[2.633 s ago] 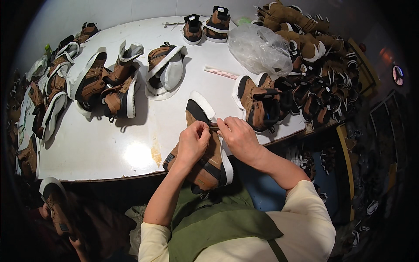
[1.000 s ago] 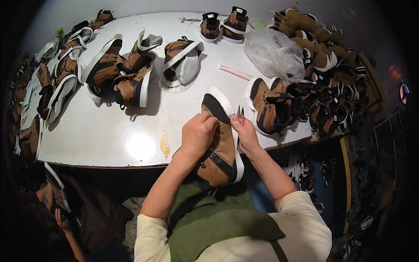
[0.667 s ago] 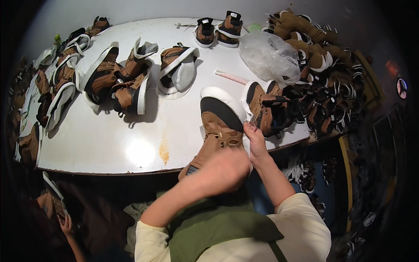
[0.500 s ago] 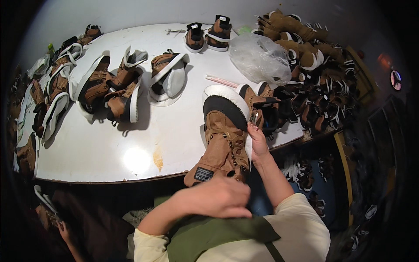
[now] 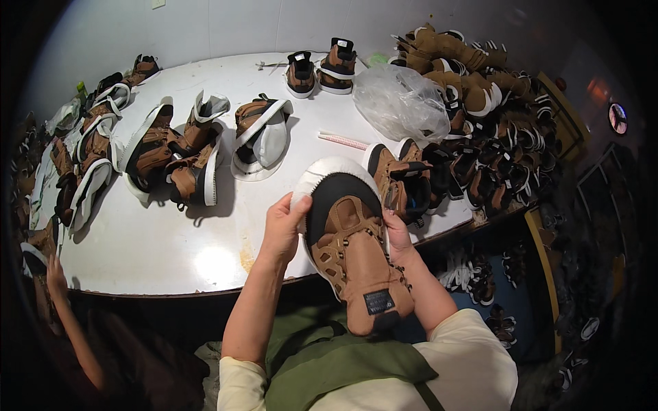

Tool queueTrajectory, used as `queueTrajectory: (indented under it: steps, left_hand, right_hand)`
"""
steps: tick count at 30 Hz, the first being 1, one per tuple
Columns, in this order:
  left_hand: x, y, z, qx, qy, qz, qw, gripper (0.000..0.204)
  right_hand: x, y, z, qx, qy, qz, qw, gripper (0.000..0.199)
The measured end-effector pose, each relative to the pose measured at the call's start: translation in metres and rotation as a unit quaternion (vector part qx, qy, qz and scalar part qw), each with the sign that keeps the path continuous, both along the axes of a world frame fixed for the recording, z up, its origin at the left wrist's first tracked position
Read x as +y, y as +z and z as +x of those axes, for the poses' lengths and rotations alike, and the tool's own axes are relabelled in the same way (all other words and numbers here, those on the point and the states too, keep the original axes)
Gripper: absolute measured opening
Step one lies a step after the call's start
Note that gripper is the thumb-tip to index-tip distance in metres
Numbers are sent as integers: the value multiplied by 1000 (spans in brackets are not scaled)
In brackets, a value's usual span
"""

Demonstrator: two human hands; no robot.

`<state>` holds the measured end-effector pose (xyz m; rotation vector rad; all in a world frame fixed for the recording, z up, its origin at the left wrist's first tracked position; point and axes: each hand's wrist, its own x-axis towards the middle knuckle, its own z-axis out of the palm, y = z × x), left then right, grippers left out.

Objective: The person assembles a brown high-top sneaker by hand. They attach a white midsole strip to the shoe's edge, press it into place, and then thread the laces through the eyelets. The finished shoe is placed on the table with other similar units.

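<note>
Between my hands is a brown and black shoe upper [image 5: 356, 253] with a white stitched rim around its toe. Its toe points away from me and its tongue, bearing a dark label, hangs toward my apron. My left hand [image 5: 282, 222] grips the rim on the left, thumb on top by the black toe. On the other side my right hand [image 5: 399, 236] holds the edge, its fingers partly hidden behind the upper. Just beyond the right hand, several brown and black shoes [image 5: 394, 175] stand on the white table [image 5: 164, 257].
Uppers with white rims [image 5: 260, 137] lie across the table's left and middle. Two shoes [image 5: 337, 65] stand at the back near a clear plastic bag [image 5: 401, 103]. A large heap of shoes [image 5: 507, 137] fills the right. Another person's hand [image 5: 56, 277] is at far left.
My left hand has moved from the tongue end up to the left of the toe rim and grips it. The upper has turned, its tongue swinging right. The other person's hand has risen.
</note>
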<state>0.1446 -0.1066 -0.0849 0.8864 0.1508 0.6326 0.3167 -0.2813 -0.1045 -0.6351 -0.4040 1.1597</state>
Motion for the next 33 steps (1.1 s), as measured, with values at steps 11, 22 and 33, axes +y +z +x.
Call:
queueTrajectory:
  steps: [11,22,33]
  left_hand:
    - [-11,-5,-11,-29,-16,-65,997,26]
    - [-19,-2,-16,10,-11,-62,998,36]
    - [-51,-33,-16,73,42,7,996,27]
  right_hand:
    - [-1,-19,5,1,-57,35,998,26]
    - [-3,-22,2,150,88,52,983,54]
    - [7,-31,11,145,18,5,989,49]
